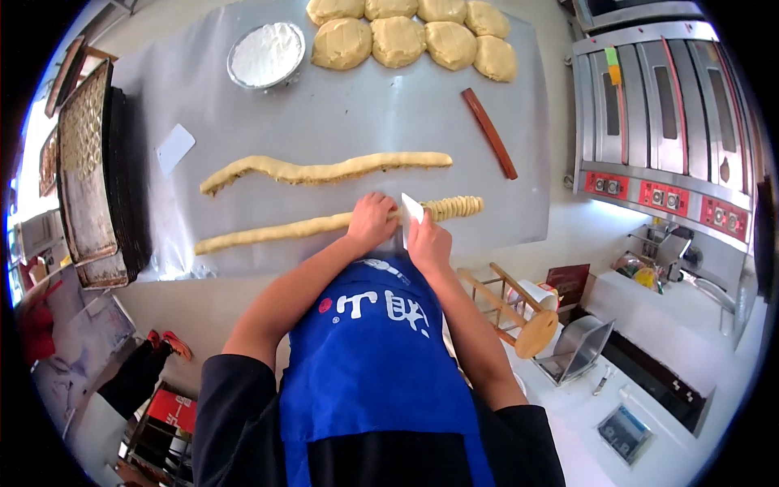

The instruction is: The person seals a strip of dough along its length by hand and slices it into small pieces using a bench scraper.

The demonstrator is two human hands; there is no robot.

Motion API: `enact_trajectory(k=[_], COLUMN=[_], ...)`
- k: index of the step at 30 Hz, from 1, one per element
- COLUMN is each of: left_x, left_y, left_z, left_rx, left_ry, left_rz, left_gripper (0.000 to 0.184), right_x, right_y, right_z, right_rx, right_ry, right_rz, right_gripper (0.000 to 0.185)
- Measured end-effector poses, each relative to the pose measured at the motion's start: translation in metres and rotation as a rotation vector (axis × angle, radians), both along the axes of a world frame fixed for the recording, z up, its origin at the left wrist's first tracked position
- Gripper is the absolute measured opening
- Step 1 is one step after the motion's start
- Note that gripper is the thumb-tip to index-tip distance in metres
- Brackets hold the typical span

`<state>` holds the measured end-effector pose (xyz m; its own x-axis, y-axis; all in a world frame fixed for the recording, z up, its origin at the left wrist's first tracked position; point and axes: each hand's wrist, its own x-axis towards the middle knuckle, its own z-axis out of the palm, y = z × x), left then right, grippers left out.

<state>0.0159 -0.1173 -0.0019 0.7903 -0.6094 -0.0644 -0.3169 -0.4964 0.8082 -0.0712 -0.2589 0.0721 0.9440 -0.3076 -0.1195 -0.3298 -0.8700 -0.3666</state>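
A long dough rope (276, 233) lies across the near part of the metal table. My left hand (373, 221) is closed over it, with the fingers curled down onto the dough. Close beside it, my right hand (429, 243) grips a white dough scraper (412, 208), whose blade stands upright at the rope. To the right of the scraper, the dough is cut into several thin slices (457, 209) still lined up in a row. A second dough rope (324, 171), with darker filling showing along its near edge, lies farther back.
Several dough lumps (398, 41) and a bowl of flour (266, 55) sit at the table's far side. A wooden stick (489, 134) lies right, a white card (175, 148) left. Stacked baking trays (89, 170) flank the left edge; an oven (665, 122) and wooden stool (535, 334) stand right.
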Motion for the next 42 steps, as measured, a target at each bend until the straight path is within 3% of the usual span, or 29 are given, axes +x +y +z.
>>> enact_trajectory(k=[2,6,12,15,19,21,26,28,32,35,42], left_x=[0.000,0.001,-0.004,0.004,-0.001,0.000,0.004,0.001,0.003,0.003,0.006], left_y=[0.002,0.002,0.008,0.012,0.011,0.011,0.016,0.018,0.029,0.025,0.034], left_z=[0.002,0.001,-0.004,-0.001,-0.001,-0.003,-0.005,0.001,0.004,0.001,0.000], left_rx=[0.041,0.010,-0.058,-0.076,0.001,0.022,0.057,-0.113,-0.054,0.051,-0.114], left_ry=[0.016,-0.057,-0.072,-0.057,-0.072,-0.068,-0.086,-0.033,-0.015,-0.037,-0.072], left_rz=[-0.018,-0.006,0.031,0.031,0.014,0.006,-0.047,0.071,0.018,0.014,0.037], left_gripper=[0.022,0.020,0.020,0.020,0.020,0.020,0.024,0.025,0.021,0.021,0.021], right_x=[0.011,0.026,0.019,0.013,0.022,0.030,0.020,0.016,0.011,0.028,0.022], right_y=[0.004,0.024,0.026,0.014,0.020,0.034,0.039,0.030,0.034,0.050,0.043], right_z=[0.008,-0.003,-0.015,-0.002,0.011,0.009,-0.025,-0.021,0.005,0.001,-0.014], right_rx=[-0.003,-0.037,-0.068,0.011,0.010,-0.049,-0.069,-0.032,-0.022,-0.079,-0.030], right_ry=[0.188,0.219,0.191,0.053,0.158,0.227,0.126,0.097,0.007,0.237,0.096], right_rz=[0.064,0.096,-0.033,-0.040,0.074,0.142,0.042,-0.012,0.036,0.134,0.008], right_gripper=[0.028,0.020,0.021,0.032,0.031,0.022,0.024,0.025,0.023,0.021,0.022])
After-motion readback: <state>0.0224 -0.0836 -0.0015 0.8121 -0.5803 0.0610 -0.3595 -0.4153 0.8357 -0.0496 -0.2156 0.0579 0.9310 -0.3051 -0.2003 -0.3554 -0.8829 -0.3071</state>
